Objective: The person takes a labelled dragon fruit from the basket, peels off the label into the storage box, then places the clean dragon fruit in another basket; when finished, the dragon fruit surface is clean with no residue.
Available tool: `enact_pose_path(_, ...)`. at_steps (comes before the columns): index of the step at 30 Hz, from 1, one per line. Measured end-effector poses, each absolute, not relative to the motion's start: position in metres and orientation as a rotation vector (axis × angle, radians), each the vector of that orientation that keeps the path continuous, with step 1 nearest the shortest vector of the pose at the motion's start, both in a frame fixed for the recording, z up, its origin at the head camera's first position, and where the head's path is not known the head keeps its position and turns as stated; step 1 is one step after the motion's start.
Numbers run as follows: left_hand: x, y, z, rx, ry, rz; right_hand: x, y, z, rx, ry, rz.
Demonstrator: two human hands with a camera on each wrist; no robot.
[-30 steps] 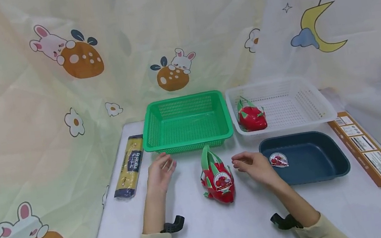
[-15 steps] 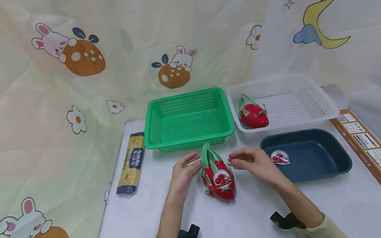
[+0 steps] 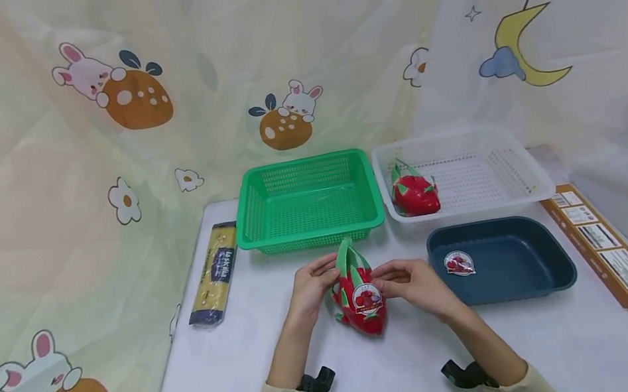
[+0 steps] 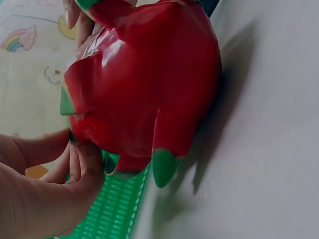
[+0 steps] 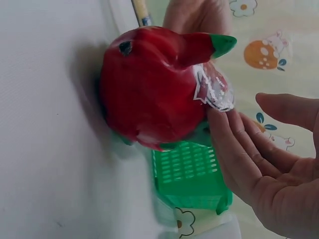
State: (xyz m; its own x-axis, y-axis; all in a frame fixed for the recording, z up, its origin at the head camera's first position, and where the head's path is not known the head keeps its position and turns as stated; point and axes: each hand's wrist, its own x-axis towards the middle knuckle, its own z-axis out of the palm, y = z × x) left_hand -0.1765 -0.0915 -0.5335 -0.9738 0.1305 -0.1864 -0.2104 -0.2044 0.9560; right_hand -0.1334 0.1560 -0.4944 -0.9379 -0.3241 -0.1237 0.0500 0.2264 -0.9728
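Note:
A glossy red dragon fruit (image 3: 372, 326) with green leaf tips lies on the white table in front of me, its green top pointing away. A round label (image 3: 367, 299) with fruit printed on it sits on its upper side. My left hand (image 3: 308, 296) is at the fruit's left; in the left wrist view its thumb and fingers pinch a leaf tip of the red fruit (image 4: 144, 74). From the right, my right hand (image 3: 420, 288) touches the fruit beside the label. In the right wrist view its fingers (image 5: 244, 149) are nearly straight, with the thumb raised away.
Behind the fruit stands a green basket (image 3: 310, 235). To its right, a white basket (image 3: 507, 201) holds another dragon fruit (image 3: 415, 198). A dark blue tray (image 3: 518, 274) contains a loose sticker (image 3: 459, 263). A yellow pasta packet (image 3: 217, 276) lies left, an orange-brown box (image 3: 613, 247) right.
My left hand has moved right, from beside the green basket to the dragon fruit. The right hand has come slightly left and now touches the fruit.

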Motion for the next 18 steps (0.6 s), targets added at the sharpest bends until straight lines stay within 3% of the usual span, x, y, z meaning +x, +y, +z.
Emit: enact_pose_path(18,-0.185,-0.092,-0.545,-0.112,1.694,2.341,-0.134,0.152,-0.504,-0.207,2.113,-1.856)
